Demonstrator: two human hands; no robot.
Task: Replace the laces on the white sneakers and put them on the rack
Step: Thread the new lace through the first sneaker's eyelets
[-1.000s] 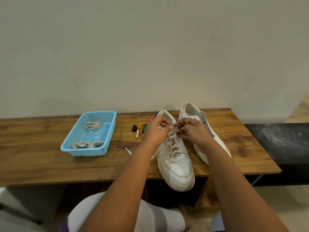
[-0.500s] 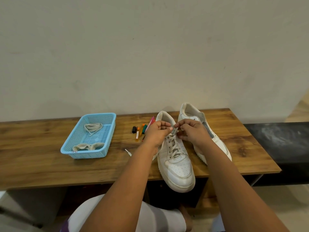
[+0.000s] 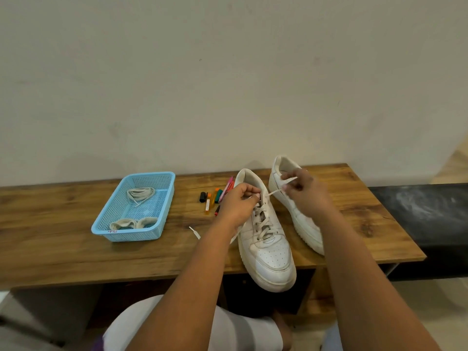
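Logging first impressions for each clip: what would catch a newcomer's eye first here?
Two hands meet over the near white sneaker at the table's front edge: the right hand pulls a lace end taut, the left hand grips the sneaker's top. Next comes the bright blue basket to the left holding laces, then the second sneaker lying unlaced on the right.
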